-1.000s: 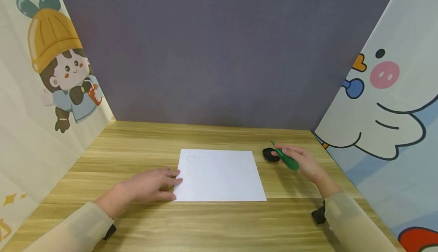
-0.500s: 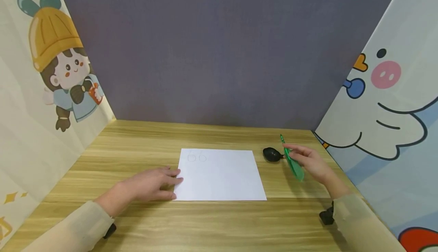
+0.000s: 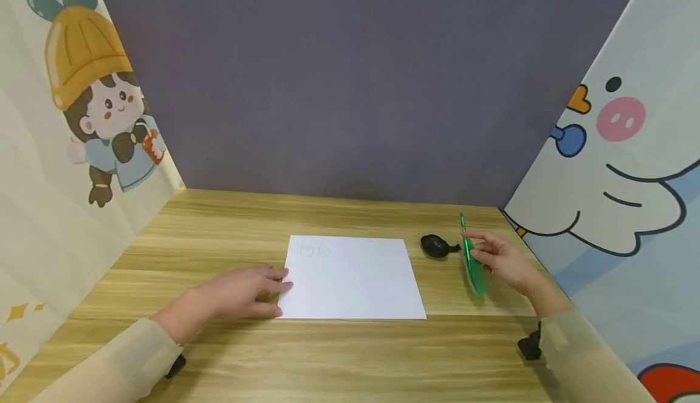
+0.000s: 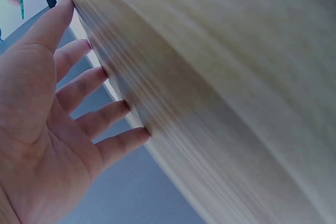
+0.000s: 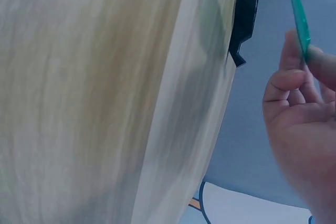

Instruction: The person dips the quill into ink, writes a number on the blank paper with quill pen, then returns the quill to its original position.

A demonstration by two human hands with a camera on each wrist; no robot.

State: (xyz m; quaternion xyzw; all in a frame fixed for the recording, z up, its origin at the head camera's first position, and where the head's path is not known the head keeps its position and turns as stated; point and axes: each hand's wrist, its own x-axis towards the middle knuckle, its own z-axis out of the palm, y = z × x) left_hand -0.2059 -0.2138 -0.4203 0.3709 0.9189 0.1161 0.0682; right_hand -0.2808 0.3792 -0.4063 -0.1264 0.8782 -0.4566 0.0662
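My left hand (image 3: 240, 293) lies at the left edge of a white sheet of paper (image 3: 352, 287), its spread fingertips touching the edge. Two small faint outlines (image 3: 316, 250) are drawn near the sheet's upper left corner. To the right of the paper, my right hand (image 3: 502, 262) pinches a flat green leaf-shaped thing (image 3: 477, 278) with a narrow stem-like tip between thumb and fingers. Its narrow end points away from me, and the broad end hangs toward me. Just left of it sits a small black rounded dish (image 3: 435, 246) with a short handle, apart from the hand.
The wooden table (image 3: 350, 360) runs back to a grey-purple panel (image 3: 350, 87). Cartoon-printed sheets flank it, a left one (image 3: 33, 257) and a right one (image 3: 645, 220). A black wrist camera (image 3: 529, 345) hangs under the right sleeve.
My right hand has moved right with the green leaf-shaped thing, away from the black dish, uncovering the dish's handle. The green thing has turned more upright in the head view. The left hand stays put.
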